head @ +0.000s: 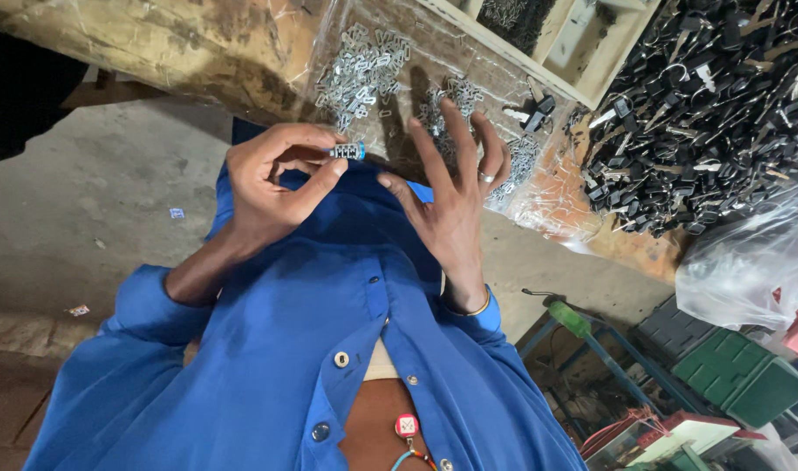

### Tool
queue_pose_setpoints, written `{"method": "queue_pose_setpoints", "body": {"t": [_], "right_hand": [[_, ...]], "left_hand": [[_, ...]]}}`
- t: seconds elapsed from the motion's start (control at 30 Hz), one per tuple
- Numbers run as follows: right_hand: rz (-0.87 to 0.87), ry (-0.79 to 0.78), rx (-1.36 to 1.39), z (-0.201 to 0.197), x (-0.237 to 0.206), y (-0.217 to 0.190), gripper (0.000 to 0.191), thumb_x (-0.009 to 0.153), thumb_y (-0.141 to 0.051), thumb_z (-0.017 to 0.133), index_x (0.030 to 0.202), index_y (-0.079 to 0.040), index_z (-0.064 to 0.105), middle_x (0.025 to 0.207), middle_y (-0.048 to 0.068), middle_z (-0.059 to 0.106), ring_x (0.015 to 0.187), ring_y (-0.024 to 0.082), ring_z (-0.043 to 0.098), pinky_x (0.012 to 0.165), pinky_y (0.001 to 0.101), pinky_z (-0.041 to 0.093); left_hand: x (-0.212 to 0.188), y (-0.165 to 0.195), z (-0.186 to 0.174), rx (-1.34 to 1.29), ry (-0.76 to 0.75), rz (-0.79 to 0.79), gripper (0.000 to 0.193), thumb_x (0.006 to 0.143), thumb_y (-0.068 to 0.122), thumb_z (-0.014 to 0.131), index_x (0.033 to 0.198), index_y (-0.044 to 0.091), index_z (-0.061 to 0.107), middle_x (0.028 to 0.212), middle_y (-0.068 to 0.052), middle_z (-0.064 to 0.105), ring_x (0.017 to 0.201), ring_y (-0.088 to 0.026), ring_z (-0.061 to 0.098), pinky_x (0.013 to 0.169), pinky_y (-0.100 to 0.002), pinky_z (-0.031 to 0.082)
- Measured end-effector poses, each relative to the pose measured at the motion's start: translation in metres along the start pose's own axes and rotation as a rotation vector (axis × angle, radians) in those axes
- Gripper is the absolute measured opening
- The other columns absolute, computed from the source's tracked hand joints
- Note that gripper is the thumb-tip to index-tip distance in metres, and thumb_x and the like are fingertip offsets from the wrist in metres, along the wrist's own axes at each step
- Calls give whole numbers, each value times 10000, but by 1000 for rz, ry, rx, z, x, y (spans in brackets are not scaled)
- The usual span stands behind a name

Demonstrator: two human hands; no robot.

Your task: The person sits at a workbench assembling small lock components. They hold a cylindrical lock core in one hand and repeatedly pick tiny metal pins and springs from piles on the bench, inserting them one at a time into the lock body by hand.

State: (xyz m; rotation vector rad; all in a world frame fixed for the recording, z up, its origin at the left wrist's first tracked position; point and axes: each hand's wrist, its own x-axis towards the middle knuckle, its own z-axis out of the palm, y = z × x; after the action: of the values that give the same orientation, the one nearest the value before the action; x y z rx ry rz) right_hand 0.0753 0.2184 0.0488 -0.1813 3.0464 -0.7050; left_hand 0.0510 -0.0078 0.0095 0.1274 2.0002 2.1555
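Head view: left hand (272, 187) pinches a small stack of silvery metal clips (347, 151) between thumb and fingertips, just above the blue shirt (329, 296). Right hand (456, 187) is spread, fingers released, holding nothing, close beside the stack. Loose clips (364, 70) of the same kind lie scattered on the clear plastic sheet (538, 187) beyond, and a heap of black parts (704, 113) sits farther right. The stack looks short against that scatter, so most of the gathering seems left.
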Motion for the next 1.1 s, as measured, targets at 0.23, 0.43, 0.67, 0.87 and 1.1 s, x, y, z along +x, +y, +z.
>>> {"method": "queue_pose_setpoints", "body": {"t": [0.23,0.43,0.67,0.87,1.1], "right_hand": [[-72,41,-111,7,-12,4,433,917,-360,881,1325,-288,754,1589,27,440,1491,347,308,1241,538,173],[-161,155,88,8,-16,13,244,841,-168,906,1044,-209,776,1268,-26,695,1282,282,544,1112,470,292],[35,238,389,14,-14,5,158,903,-60,840,1032,-85,751,1029,49,768,1003,211,671,1006,345,385],[34,229,423,20,-8,-4,138,914,-48,827,1040,-64,771,1048,44,751,1005,206,652,982,337,389],[63,262,473,23,-7,-5,141,907,-43,820,1039,-50,772,1026,46,741,970,191,641,961,333,390]], "left_hand": [[-4,-8,6,65,-29,48,215,972,-58,768,1174,-38,700,1186,-141,719,1008,-168,756,753,-233,629],[-3,-13,13,111,-32,53,210,952,-42,788,1151,-29,722,1151,-136,736,958,-154,757,680,-220,606],[3,-19,24,184,-52,133,228,943,-9,823,1155,6,739,1158,-125,764,936,-147,765,638,-227,575],[3,-23,25,203,-57,163,217,947,-1,826,1144,11,737,1164,-117,766,921,-137,765,592,-223,544],[1,-25,24,231,-54,177,218,938,11,845,1133,21,748,1154,-107,770,915,-138,765,573,-223,529]]}}
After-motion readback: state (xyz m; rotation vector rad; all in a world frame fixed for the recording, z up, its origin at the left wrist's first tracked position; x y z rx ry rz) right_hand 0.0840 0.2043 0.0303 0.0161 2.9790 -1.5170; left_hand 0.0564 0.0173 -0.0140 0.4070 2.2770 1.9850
